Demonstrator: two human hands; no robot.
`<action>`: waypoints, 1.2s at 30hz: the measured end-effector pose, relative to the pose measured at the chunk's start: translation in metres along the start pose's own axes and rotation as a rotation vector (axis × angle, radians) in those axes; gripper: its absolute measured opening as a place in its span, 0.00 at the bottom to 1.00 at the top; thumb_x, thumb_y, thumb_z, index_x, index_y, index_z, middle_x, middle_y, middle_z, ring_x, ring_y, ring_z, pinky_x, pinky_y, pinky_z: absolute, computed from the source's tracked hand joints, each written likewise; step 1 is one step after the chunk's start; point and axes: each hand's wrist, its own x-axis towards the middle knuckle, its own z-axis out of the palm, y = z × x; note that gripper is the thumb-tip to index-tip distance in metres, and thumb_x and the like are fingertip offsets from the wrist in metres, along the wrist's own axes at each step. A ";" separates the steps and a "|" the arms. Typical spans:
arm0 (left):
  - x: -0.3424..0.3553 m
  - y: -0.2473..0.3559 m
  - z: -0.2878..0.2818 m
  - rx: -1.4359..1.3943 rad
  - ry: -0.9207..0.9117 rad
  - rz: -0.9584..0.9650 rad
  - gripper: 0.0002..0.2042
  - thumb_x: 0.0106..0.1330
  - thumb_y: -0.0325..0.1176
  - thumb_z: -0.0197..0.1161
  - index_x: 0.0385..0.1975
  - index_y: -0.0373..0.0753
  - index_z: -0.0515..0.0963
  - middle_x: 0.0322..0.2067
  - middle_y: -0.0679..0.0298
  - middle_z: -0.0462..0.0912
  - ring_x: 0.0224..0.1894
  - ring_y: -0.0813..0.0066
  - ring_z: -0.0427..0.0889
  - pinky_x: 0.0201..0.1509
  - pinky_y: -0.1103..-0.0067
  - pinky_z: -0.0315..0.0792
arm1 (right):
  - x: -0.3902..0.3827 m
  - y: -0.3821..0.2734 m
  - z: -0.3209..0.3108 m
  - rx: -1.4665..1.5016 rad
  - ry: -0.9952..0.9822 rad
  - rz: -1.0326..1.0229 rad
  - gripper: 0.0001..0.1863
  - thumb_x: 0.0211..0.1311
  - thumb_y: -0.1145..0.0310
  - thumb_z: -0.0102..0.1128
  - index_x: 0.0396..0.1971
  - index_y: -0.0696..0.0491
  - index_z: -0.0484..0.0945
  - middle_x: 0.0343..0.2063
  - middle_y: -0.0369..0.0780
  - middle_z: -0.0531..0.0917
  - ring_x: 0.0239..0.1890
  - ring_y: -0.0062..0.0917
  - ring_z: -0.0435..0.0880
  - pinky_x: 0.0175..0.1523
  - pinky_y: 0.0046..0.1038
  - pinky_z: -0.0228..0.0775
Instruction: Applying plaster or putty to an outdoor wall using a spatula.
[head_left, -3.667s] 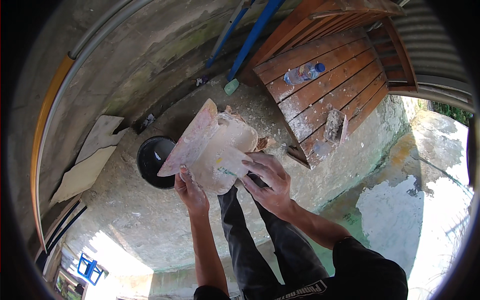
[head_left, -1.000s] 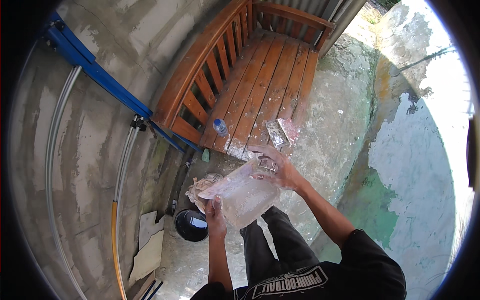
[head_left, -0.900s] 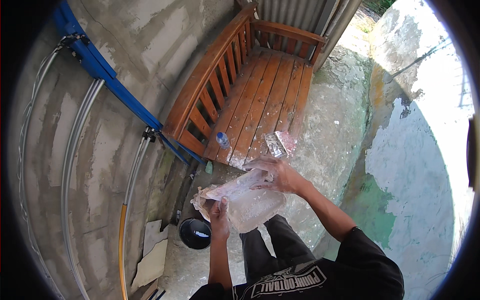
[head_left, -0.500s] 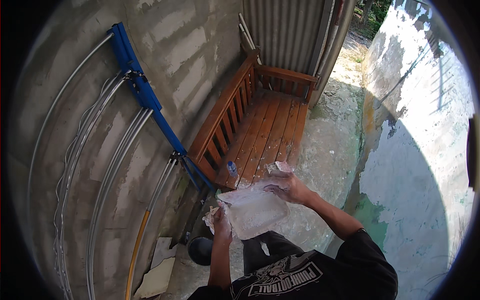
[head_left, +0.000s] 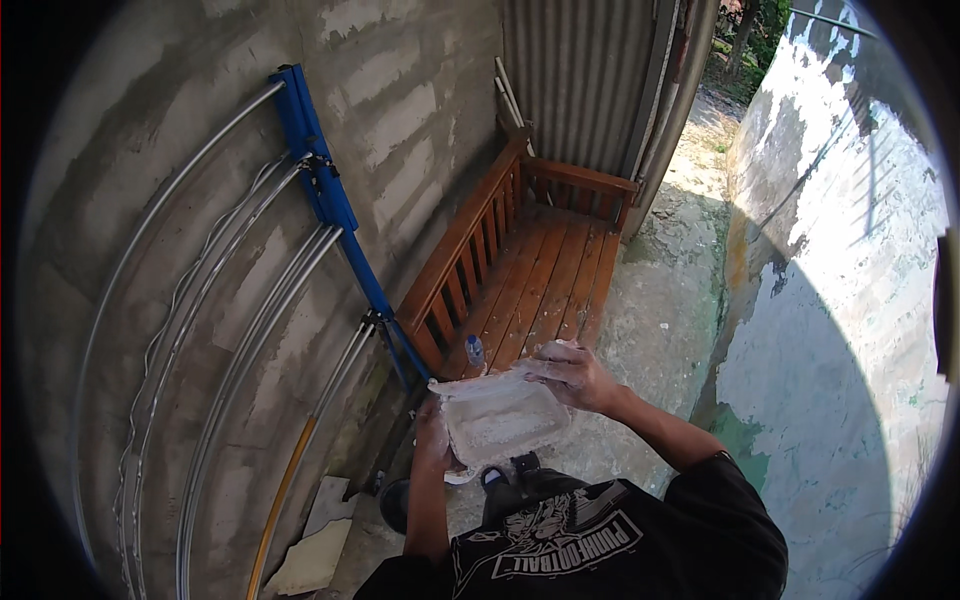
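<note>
A shallow, translucent white plastic tray (head_left: 505,418), smeared with white powder or paste, is held tilted in front of my body. My left hand (head_left: 434,432) grips its left side, and a pale crumpled scrap (head_left: 460,477) shows below that hand. At the tray's far right corner, my right hand (head_left: 575,378) is closed on the rim, its fingers coated white. Whether those fingers also hold a scrap is unclear. Just beyond the tray, a small clear bottle with a blue cap (head_left: 475,350) stands on the slatted wooden bench (head_left: 535,285).
Along the bare block wall at left, a blue metal frame (head_left: 318,170) carries long curved-looking metal rods (head_left: 215,285). A dark round bucket (head_left: 396,506) and broken pale boards (head_left: 312,555) lie low at left. A peeling painted wall (head_left: 800,370) rises at right.
The tray's far edge has tipped up. My left hand has shifted slightly left along its side, and the crumpled scrap there now shows lower. The whole view has shifted a little.
</note>
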 end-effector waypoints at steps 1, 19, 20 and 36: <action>0.002 0.001 -0.002 -0.001 -0.002 0.004 0.25 0.73 0.51 0.46 0.52 0.33 0.70 0.47 0.55 0.78 0.45 0.66 0.81 0.48 0.70 0.76 | 0.001 -0.001 0.001 -0.070 -0.025 -0.053 0.24 0.44 0.81 0.62 0.46 0.51 0.80 0.34 0.40 0.78 0.32 0.32 0.83 0.33 0.31 0.78; -0.023 0.041 -0.003 -0.110 0.080 0.046 0.24 0.70 0.52 0.51 0.36 0.33 0.78 0.33 0.60 0.83 0.35 0.73 0.83 0.40 0.76 0.78 | -0.006 -0.042 0.009 -0.124 -0.039 -0.216 0.29 0.39 0.79 0.63 0.50 0.50 0.79 0.37 0.38 0.78 0.32 0.29 0.83 0.32 0.27 0.82; -0.026 0.041 -0.004 -0.103 0.062 0.045 0.24 0.70 0.52 0.51 0.36 0.32 0.78 0.33 0.60 0.83 0.35 0.74 0.83 0.39 0.76 0.78 | -0.009 -0.042 0.010 -0.125 -0.041 -0.215 0.29 0.39 0.79 0.63 0.50 0.50 0.79 0.37 0.38 0.78 0.32 0.29 0.83 0.32 0.27 0.82; -0.031 0.038 -0.016 -0.077 0.004 0.007 0.23 0.69 0.52 0.53 0.34 0.33 0.79 0.32 0.61 0.83 0.32 0.75 0.83 0.38 0.76 0.78 | -0.019 -0.065 0.017 -0.030 0.055 -0.132 0.33 0.39 0.77 0.66 0.53 0.48 0.77 0.37 0.36 0.77 0.32 0.28 0.82 0.33 0.29 0.81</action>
